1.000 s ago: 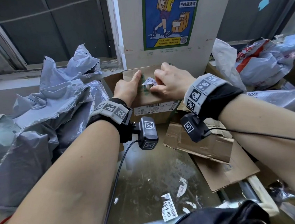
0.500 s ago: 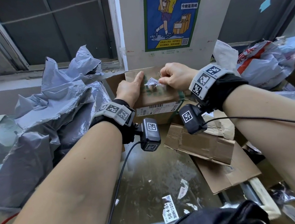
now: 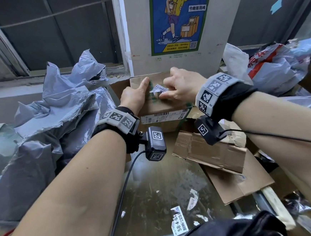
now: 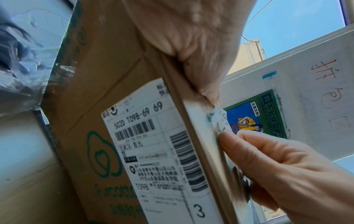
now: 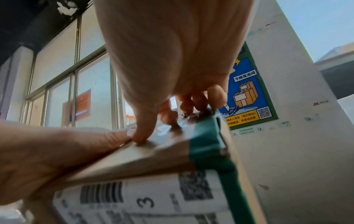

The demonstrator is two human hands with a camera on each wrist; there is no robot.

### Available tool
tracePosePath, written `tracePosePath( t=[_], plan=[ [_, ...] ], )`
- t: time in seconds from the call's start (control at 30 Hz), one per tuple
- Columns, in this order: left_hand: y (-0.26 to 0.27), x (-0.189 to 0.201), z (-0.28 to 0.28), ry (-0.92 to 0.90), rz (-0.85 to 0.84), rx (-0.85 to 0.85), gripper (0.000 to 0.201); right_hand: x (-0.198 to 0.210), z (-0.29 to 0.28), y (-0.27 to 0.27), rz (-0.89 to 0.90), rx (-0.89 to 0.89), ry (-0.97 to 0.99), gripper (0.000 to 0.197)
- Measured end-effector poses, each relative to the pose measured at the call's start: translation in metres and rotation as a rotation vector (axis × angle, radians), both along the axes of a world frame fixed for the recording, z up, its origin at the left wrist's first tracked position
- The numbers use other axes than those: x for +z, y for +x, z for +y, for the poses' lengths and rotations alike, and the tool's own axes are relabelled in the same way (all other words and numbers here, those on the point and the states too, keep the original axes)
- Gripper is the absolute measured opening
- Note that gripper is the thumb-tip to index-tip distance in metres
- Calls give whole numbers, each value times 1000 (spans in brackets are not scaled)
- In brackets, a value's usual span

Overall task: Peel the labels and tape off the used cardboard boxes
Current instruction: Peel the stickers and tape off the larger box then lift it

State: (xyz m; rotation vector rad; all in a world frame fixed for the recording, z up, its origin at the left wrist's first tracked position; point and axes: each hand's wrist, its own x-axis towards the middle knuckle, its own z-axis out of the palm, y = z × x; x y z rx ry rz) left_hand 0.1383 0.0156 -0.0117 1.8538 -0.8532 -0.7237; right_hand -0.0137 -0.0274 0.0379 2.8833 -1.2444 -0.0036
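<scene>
— What do we have in front of us, biggest things first?

— We see the pale pillar with its blue and green poster straight ahead, a heap of grey plastic mailer bags on our left, and more bags on our right. Below our arms lies a worn metal tabletop with flattened cardboard on its right part and a few torn label scraps near the front edge.

— And the box we are working on?

— The cardboard box stands at the far side of the tabletop, against the foot of the pillar. A white shipping label with barcodes covers the side facing us, and green tape wraps over its right corner.

— How are our hands placed?

— Our left hand lies flat on the top of the box, its fingers straight and its thumb stretched out along the top. Our right hand is beside it, fingers curled, pinching a small torn label piece that is partly lifted from the top of the box.

— Is that piece free of the box?

— No, one end still sticks to the cardboard, with green print around it.
</scene>
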Motion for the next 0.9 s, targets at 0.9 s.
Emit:
tracePosePath(
  t=[0.9],
  plan=[
    [7,-8,-8,-32,-31,1,70,5,-22,-18,-652,-101,634,24]
  ],
)
